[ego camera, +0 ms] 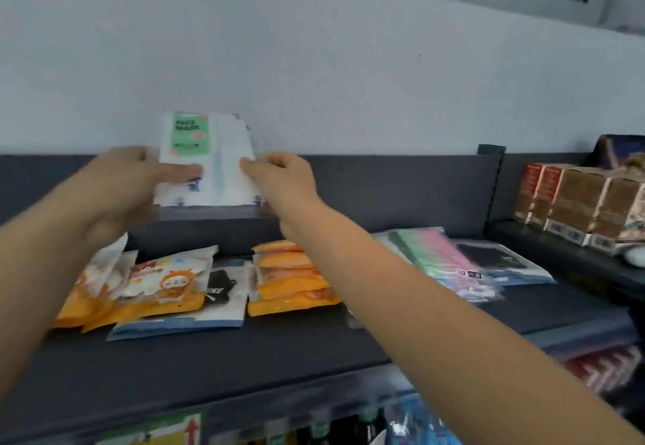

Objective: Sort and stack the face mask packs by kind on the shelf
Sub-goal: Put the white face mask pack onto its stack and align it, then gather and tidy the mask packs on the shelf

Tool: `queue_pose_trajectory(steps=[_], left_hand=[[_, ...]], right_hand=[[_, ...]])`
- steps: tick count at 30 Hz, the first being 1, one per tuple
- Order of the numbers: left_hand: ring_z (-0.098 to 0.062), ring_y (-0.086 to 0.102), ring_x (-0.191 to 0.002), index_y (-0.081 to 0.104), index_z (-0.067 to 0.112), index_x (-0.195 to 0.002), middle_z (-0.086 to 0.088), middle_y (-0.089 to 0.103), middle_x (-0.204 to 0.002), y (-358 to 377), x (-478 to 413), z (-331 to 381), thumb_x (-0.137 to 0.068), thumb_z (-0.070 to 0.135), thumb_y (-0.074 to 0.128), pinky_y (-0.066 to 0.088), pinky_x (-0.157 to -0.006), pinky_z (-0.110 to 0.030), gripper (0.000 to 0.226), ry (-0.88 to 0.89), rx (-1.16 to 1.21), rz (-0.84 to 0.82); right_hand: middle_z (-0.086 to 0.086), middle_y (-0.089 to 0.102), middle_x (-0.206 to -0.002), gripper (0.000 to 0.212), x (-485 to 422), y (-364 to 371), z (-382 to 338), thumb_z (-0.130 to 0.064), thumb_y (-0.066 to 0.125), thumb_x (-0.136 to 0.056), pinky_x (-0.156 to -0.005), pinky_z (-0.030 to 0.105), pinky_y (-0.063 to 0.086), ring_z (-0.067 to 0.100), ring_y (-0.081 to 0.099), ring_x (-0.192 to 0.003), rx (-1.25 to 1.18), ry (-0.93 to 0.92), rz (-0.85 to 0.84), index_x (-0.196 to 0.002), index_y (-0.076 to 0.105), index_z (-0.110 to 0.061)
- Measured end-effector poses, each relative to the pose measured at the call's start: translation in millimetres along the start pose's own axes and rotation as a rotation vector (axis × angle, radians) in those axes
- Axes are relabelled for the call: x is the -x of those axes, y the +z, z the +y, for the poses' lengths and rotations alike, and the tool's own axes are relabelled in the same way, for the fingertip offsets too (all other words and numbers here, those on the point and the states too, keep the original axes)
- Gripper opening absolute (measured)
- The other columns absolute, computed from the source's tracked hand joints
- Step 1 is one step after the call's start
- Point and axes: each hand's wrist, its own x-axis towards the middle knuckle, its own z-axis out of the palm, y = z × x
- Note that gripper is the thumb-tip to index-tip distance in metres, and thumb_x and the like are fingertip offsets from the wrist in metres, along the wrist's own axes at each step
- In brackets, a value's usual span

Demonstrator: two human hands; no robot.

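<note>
**Sorting partly done**

White green-labelled mask packs (214, 165) were held upright before the shelf's (244, 350) back panel, fingers of the left hand (129, 183) and right hand (284, 179) gripping their edges. Orange packs (293, 277) lay stacked. Cartoon packs (160, 284) overlapped a black-mask pack (220, 287), apparently unsorted.

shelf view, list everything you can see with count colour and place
white packs: small bunch, count unclear, white with a green label, upright on the raised back ledge
cartoon packs: several, orange and white, overlapping at front left
black mask packs: two, blue-edged, one under the cartoon packs, one at the right end
orange stack: several, orange, centre
pastel packs: a few, green and pink, right of centre
boxes: a row, brown and red, next bay to the right
shelf: one, dark grey
wall: pale grey, behind
left hand: grips the white packs' left edge
right hand: fingers pinch their right edge
</note>
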Motion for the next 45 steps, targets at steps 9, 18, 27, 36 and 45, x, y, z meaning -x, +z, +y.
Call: queue_pose_trajectory(steps=[9, 18, 27, 36, 45], left_hand=[[-0.006, 0.064, -0.073, 0.062, 0.008, -0.098, -0.005, 0.067, -0.093, 237.1, -46.1, -36.2, -0.079, 0.023, 0.079, 0.051, -0.06, -0.017, 0.03, -0.075, -0.243, 0.097], [-0.017, 0.058, -0.113, 0.059, 0.012, -0.126, -0.003, 0.062, -0.126, 271.2, -43.4, -54.2, -0.081, 0.037, 0.075, 0.044, -0.088, -0.025, 0.054, -0.061, -0.664, 0.143], [-0.017, 0.063, -0.095, 0.063, 0.012, -0.114, 0.0, 0.066, -0.109, 175.0, -7.8, -67.2, -0.08, 0.033, 0.076, 0.051, -0.078, -0.03, 0.042, -0.166, -0.569, 0.372], [-0.024, 0.065, -0.093, 0.074, 0.009, -0.094, -0.009, 0.072, -0.097, 17.1, 20.0, -123.0, -0.083, 0.025, 0.064, 0.053, -0.077, -0.031, 0.022, -0.506, -0.994, 0.219], [-0.028, 0.048, -0.126, 0.055, 0.021, -0.136, -0.009, 0.052, -0.14, -43.1, 0.1, -163.4, -0.085, 0.062, 0.057, 0.041, -0.103, -0.038, 0.065, -0.241, -1.187, 0.015]], right_hand=[[0.0, 0.059, -0.101, 0.037, -44.9, -233.6, 30.0, -0.005, 0.071, -0.08, -0.073, 0.035, 0.056, 0.019, 0.061, -0.089, 0.223, 0.055, 0.141, -0.109, 0.051, -0.015], [0.005, 0.06, -0.111, 0.034, -68.3, -272.0, 90.8, -0.014, 0.069, -0.083, -0.088, 0.034, 0.048, 0.023, 0.058, -0.102, 0.578, 0.134, 0.001, -0.114, 0.058, -0.009], [-0.001, 0.057, -0.105, 0.011, -58.1, -199.6, 77.0, -0.013, 0.063, -0.088, -0.087, 0.025, 0.044, 0.015, 0.056, -0.1, 0.586, -0.382, -0.057, -0.099, 0.065, -0.014], [0.01, 0.062, -0.075, 0.021, 1.9, -5.9, 96.6, -0.024, 0.062, -0.086, -0.055, 0.03, 0.042, 0.024, 0.06, -0.077, 0.839, -0.099, -0.505, -0.078, 0.067, -0.006], [0.024, 0.029, -0.148, 0.063, 13.9, 80.2, 153.2, -0.032, 0.054, -0.09, -0.102, 0.04, 0.039, 0.038, 0.037, -0.132, 1.325, 0.068, -0.449, -0.143, 0.031, -0.005]])
